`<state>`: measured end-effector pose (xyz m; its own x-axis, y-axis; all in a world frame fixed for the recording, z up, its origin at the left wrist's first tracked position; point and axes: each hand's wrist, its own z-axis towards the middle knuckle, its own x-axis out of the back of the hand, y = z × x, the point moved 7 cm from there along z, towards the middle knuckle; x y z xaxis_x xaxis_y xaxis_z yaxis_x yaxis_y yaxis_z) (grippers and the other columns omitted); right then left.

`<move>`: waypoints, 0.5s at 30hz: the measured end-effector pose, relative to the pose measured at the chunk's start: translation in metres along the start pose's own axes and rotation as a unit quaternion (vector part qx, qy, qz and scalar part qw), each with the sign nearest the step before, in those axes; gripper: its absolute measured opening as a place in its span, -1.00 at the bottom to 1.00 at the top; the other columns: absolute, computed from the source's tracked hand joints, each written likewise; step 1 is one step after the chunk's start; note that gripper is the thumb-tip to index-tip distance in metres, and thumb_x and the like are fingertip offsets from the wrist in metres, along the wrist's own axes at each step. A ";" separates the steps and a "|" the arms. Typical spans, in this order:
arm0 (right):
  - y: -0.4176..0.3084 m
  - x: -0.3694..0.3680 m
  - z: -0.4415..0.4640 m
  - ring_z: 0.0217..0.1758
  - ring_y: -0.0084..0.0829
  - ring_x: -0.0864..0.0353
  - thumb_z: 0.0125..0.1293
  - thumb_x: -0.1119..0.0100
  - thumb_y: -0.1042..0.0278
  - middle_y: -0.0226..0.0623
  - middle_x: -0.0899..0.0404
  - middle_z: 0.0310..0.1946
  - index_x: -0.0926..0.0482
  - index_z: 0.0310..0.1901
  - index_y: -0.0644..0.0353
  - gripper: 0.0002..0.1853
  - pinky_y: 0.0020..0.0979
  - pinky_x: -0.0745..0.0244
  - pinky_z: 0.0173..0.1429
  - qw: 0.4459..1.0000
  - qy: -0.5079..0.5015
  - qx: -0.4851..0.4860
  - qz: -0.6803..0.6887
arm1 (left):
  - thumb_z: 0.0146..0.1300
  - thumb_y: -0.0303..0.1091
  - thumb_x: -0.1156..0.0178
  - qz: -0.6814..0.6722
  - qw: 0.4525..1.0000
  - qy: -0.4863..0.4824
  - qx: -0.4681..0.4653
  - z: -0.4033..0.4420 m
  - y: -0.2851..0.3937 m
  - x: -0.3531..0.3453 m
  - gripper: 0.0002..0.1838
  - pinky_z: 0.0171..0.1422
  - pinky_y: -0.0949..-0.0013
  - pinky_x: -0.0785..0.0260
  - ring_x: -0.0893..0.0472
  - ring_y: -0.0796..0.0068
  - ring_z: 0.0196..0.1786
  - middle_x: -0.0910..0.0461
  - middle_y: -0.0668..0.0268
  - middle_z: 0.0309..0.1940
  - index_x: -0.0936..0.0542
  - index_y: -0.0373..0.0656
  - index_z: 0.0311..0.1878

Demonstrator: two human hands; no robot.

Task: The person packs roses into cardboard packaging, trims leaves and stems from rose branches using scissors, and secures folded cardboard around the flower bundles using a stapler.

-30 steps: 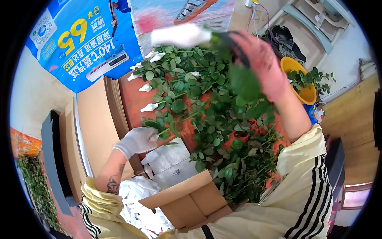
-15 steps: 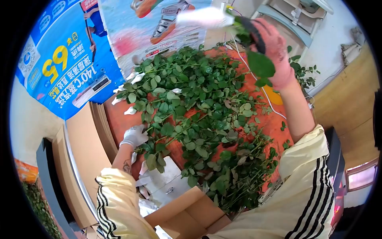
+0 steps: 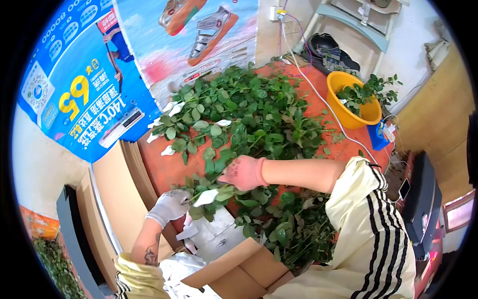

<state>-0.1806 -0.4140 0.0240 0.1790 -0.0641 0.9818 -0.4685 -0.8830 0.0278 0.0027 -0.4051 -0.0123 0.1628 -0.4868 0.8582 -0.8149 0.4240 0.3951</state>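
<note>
My right hand [image 3: 243, 173], in a pink glove, is closed over the middle of the table at the stem of a rose. The rose has green leaves and a bud in a white sleeve [image 3: 205, 198] pointing left. My left hand [image 3: 170, 206], in a white-grey glove, is beside that bud with its fingers curled in; leaves hide what is in them. A large heap of leafy rose stems [image 3: 264, 107] covers the red tabletop [image 3: 167, 169], several white-sleeved buds at its left edge. Another pile of stems [image 3: 294, 224] lies closer to me.
An open cardboard box [image 3: 244, 261] stands at the front edge, with white paper and a pale board [image 3: 214, 234] beside it. Cardboard sheets [image 3: 117, 177] lean at left. A yellow basin [image 3: 332, 107] with leafy cuttings sits at right, near a white cable [image 3: 318, 94].
My right hand has come down and left from high at the upper right, with the white-sleeved rose. My left hand has shifted slightly toward me. The yellow basin is now uncovered.
</note>
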 end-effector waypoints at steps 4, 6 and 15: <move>0.042 0.020 -0.004 -0.43 -0.30 -0.61 0.22 0.04 0.31 -0.33 -0.56 -0.53 -0.53 -0.38 0.01 -0.87 -0.26 -0.44 -0.45 0.974 0.166 -0.076 -0.132 | 0.10 -0.18 -0.13 0.045 0.997 -0.012 0.068 0.011 -0.029 -0.036 -0.60 0.15 0.09 -0.33 -0.49 0.01 0.06 -0.50 0.04 -0.04 -0.50 -0.12 0.00; 0.080 0.070 -0.002 -0.46 -0.33 -0.55 0.22 0.07 0.31 -0.33 -0.51 -0.51 -0.50 -0.27 0.01 -0.87 -0.28 -0.41 -0.47 0.928 0.267 -0.163 -0.202 | 0.05 -0.13 -0.20 0.021 0.996 0.051 0.070 0.022 -0.008 -0.029 -0.41 0.29 0.10 -0.22 -0.36 0.01 0.23 -0.37 0.04 0.16 -0.41 -0.13 0.17; 0.151 0.023 0.174 0.05 -0.16 -0.51 0.24 0.11 0.35 -0.01 -0.49 -0.03 -0.38 0.07 0.17 -0.65 -0.24 -0.40 0.11 0.963 0.192 -0.164 -0.098 | -0.02 -0.21 -0.21 0.086 0.994 0.068 0.013 0.073 0.003 -0.077 -0.27 0.49 0.05 0.08 -0.07 0.03 0.46 -0.18 0.18 0.37 -0.30 -0.01 0.32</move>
<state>-0.0967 -0.6294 0.0183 -0.0114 0.3209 0.9471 -0.7176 -0.6622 0.2157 -0.0529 -0.4222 -0.1015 0.0915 -0.3010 0.9492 -0.8511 0.4711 0.2315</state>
